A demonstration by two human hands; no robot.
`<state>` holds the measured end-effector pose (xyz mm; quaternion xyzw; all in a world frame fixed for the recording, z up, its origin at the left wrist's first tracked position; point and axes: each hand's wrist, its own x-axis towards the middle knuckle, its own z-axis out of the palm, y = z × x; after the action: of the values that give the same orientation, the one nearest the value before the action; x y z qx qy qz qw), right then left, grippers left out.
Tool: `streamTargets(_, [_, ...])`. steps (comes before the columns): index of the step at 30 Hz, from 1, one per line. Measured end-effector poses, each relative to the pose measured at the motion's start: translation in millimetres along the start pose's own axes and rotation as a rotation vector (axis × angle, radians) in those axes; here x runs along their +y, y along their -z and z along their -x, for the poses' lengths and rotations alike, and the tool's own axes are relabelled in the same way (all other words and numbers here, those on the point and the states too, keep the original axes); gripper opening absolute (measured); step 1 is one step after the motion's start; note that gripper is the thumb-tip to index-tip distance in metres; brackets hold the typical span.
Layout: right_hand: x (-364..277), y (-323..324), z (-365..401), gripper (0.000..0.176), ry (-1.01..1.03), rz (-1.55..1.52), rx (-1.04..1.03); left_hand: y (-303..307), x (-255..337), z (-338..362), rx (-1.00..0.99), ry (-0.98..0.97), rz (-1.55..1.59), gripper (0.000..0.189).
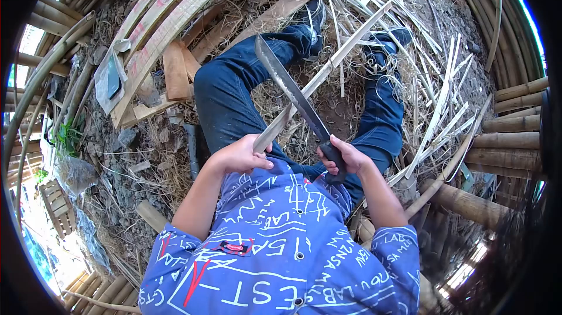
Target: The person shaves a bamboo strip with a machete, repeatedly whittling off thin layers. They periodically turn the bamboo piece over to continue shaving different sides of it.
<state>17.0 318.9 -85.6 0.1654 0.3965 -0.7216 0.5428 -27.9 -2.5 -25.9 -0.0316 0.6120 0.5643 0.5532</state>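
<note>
My left hand [243, 155] is closed around the near end of a bamboo strip [323, 73], which runs up and to the right between my legs. In my right hand [341, 156] is the black handle of a machete [291, 91]. Its long dark blade points up and to the left and crosses the strip in this view, a little beyond my hands. Both hands are close in front of my lap. Thin curled shavings lie on the ground between my feet.
Wooden planks [167, 14] and a short wood block [175, 72] lie to the left. A phone [113, 75] in a plastic bag rests beside them. Split bamboo strips [448, 89] are scattered on the right. Thick bamboo poles [468, 204] stack up at the right edge.
</note>
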Motion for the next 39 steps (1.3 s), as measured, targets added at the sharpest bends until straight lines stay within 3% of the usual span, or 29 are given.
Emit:
streamTargets(3, [-2.1,-16.3,2.0,0.066,0.093,0.144,0.154,6.6,-5.8,-3.8,-0.023,0.000,0.036,0.040])
streamTargets(5, [-5.0,-34.2,1.7,0.057,0.114,0.131,0.256,8.1,-5.2,-5.0,-0.050,-0.005,0.060,0.041])
streamTargets(8, [5.0,-37.9,-2.6,0.039,0.502,0.831,0.663,3.9,0.7,-5.4,-0.036,-0.013,0.068,0.041])
streamTargets(9, [4.0,-40.4,0.3,0.039,0.503,0.827,0.668,3.9,0.1,-6.2,-0.027,-0.020,0.041,0.041])
streamTargets(11, [-3.9,-50.1,9.3,0.039,0.540,1.172,0.869,3.4,-0.7,-7.8,-0.017,-0.027,0.011,0.041])
streamTargets(16, [-3.0,-56.9,7.3,0.050,0.510,1.262,0.886,-5.2,-4.4,-14.9,-0.032,-0.009,0.037,0.046])
streamTargets(21, [-3.1,-77.2,-11.2,0.055,0.626,1.424,0.857,-23.4,-6.0,-18.3,0.069,-0.046,0.009,0.053])
streamTargets(27, [-10.4,-86.4,-18.4,0.059,0.529,1.491,0.869,-21.5,-7.8,-20.7,0.117,-0.019,-0.101,0.044])
streamTargets(29, [-9.5,-83.6,-18.1,0.059,0.507,1.504,0.871,-20.4,-25.7,-30.9,0.224,-0.270,-0.330,0.038])
streamTargets(35, [-12.5,-75.4,-11.8,0.059,0.517,1.533,0.876,-24.4,-18.8,-22.2,0.210,-0.212,-0.261,0.031])
streamTargets(39, [-22.7,-20.9,-3.3,0.059,0.378,1.281,1.163,-14.1,-18.3,-3.9,0.198,-0.127,-0.230,0.029])
